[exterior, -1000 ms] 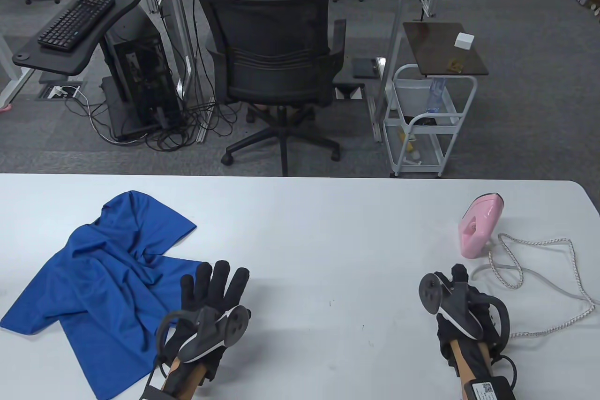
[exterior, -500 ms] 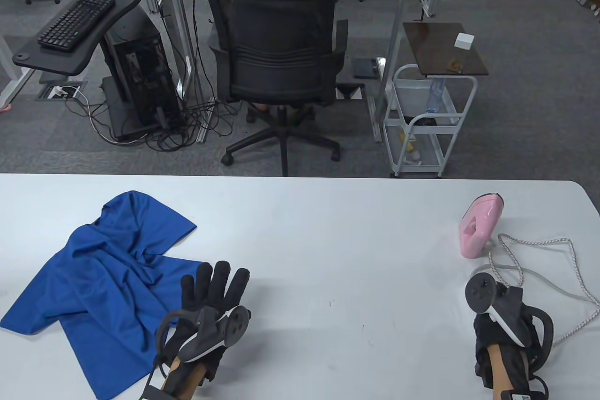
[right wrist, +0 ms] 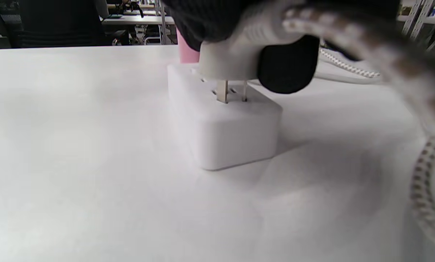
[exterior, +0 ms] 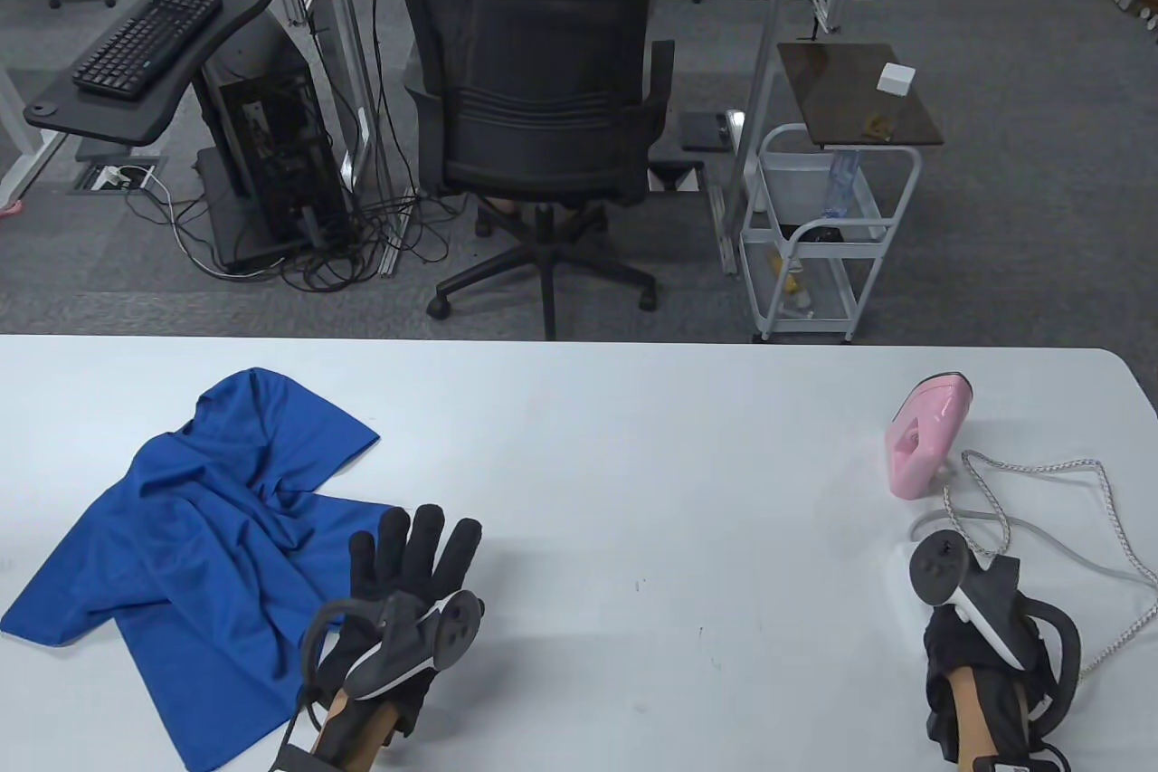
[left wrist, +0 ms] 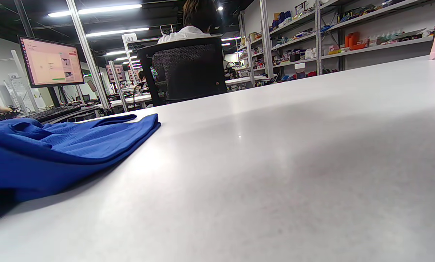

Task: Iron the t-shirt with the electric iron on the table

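Now R hand (right wrist: 239, 22) grip clamps plug (right wrist: 232, 62) at socket block (right wrist: 224, 123); L hand (exterior: 412, 577) fingers spread.

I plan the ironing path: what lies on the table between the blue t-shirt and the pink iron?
In the table view, only the left hand beside the blue t-shirt; otherwise bare white table up to the pink iron.

T-shirt (exterior: 190, 537) table-left; iron (exterior: 925, 437) far right, cord (exterior: 1067, 528) beside.
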Tool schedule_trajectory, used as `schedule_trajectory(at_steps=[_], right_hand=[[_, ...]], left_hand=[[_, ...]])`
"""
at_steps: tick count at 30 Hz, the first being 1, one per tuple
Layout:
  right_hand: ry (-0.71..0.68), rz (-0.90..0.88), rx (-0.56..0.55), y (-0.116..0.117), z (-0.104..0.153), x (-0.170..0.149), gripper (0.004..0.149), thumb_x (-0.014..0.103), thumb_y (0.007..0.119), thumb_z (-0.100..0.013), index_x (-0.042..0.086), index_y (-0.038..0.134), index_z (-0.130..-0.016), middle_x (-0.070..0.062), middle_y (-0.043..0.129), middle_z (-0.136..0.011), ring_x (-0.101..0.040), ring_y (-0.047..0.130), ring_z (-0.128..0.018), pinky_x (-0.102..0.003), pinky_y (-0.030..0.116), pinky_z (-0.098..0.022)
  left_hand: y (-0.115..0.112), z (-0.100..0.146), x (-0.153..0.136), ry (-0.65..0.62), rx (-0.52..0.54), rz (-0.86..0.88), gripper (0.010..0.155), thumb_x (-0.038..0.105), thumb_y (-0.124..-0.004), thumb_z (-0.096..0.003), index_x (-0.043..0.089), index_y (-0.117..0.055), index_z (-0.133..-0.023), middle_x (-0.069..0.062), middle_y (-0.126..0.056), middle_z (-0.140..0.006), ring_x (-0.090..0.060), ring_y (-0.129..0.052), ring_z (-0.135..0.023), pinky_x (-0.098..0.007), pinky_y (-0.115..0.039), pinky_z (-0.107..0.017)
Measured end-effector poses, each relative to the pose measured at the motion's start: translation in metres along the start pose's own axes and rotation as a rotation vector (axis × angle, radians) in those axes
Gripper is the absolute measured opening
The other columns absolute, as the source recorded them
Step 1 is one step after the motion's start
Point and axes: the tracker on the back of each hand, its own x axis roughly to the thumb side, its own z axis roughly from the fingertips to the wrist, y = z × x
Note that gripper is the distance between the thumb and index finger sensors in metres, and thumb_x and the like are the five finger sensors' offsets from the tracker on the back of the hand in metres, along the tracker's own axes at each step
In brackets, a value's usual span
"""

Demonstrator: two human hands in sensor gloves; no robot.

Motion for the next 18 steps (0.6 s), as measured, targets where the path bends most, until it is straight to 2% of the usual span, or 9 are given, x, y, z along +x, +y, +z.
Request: schedule_trajectory(at_steps=[1,4,7,11,12,13,14,18], right_hand=[[0.019,0.015,-0.016,-0.001,0.001,0.0,0.053,0.017,0.077,-0.048,0.019,0.069,-0.101,-0.02,0.065,-0.105,-0.032,0.099,-0.07,-0.049,0.085,-0.051],[0.05,-0.02,-0.022,-0.003,0.0,-0.003,0.057,0.019,0.08,-0.044,0.014,0.07,-0.1,-0.024,0.072,-0.096,-0.029,0.102,-0.069,-0.045,0.089,-0.05],[0.09,0.046,-0.104,-0.005,0.0,-0.002,0.054,0.021,0.085,-0.042,0.018,0.079,-0.095,-0.019,0.084,-0.09,-0.029,0.103,-0.066,-0.049,0.087,-0.05],[0.112,0.085,-0.128,-0.006,-0.001,0.001,0.053,0.024,0.088,-0.04,0.021,0.083,-0.092,-0.015,0.089,-0.087,-0.026,0.105,-0.063,-0.044,0.088,-0.051],[0.109,0.086,-0.119,-0.004,-0.002,0.0,0.053,0.026,0.089,-0.039,0.022,0.083,-0.091,-0.013,0.09,-0.086,-0.024,0.105,-0.062,-0.041,0.089,-0.051],[0.08,0.071,-0.085,0.008,-0.008,-0.001,0.053,0.027,0.09,-0.038,0.023,0.084,-0.09,-0.012,0.091,-0.085,-0.023,0.106,-0.061,-0.04,0.09,-0.05],[0.115,0.089,-0.139,0.006,-0.006,0.0,0.052,0.028,0.09,-0.035,0.026,0.085,-0.087,-0.011,0.091,-0.084,-0.021,0.106,-0.059,-0.038,0.091,-0.049],[0.099,0.118,-0.078,0.004,-0.01,0.003,0.051,0.028,0.088,-0.039,0.025,0.083,-0.09,-0.011,0.089,-0.087,-0.023,0.104,-0.062,-0.041,0.088,-0.051]], left_hand=[[0.0,0.0,0.0,0.0,-0.001,-0.001,0.083,0.061,-0.055,-0.046,0.034,-0.009,-0.11,-0.01,-0.02,-0.121,-0.049,-0.029,-0.11,-0.066,-0.03,-0.074],[0.0,0.0,0.0,-0.001,-0.006,-0.002,0.083,0.06,-0.055,-0.046,0.034,-0.01,-0.11,-0.01,-0.02,-0.121,-0.048,-0.029,-0.11,-0.066,-0.03,-0.074],[0.001,0.001,0.001,-0.001,-0.009,-0.004,0.083,0.06,-0.055,-0.046,0.034,-0.01,-0.11,-0.01,-0.02,-0.121,-0.048,-0.029,-0.11,-0.066,-0.03,-0.074],[0.001,0.001,0.001,-0.002,-0.013,-0.004,0.083,0.06,-0.055,-0.046,0.034,-0.011,-0.11,-0.01,-0.02,-0.121,-0.048,-0.029,-0.11,-0.066,-0.03,-0.074],[0.001,0.001,0.001,-0.002,-0.015,-0.005,0.083,0.06,-0.055,-0.0459,0.034,-0.011,-0.11,-0.01,-0.02,-0.121,-0.048,-0.029,-0.11,-0.066,-0.03,-0.074],[0.001,0.001,0.001,-0.001,-0.016,-0.008,0.083,0.06,-0.055,-0.0459,0.034,-0.011,-0.11,-0.01,-0.02,-0.121,-0.048,-0.029,-0.11,-0.066,-0.03,-0.074],[0.001,0.001,0.001,-0.001,-0.017,-0.011,0.083,0.06,-0.055,-0.046,0.034,-0.011,-0.11,-0.01,-0.02,-0.121,-0.048,-0.029,-0.11,-0.066,-0.03,-0.074],[0.001,0.001,0.002,-0.004,-0.019,-0.008,0.083,0.06,-0.055,-0.046,0.034,-0.011,-0.11,-0.01,-0.02,-0.121,-0.048,-0.029,-0.11,-0.066,-0.03,-0.074]])
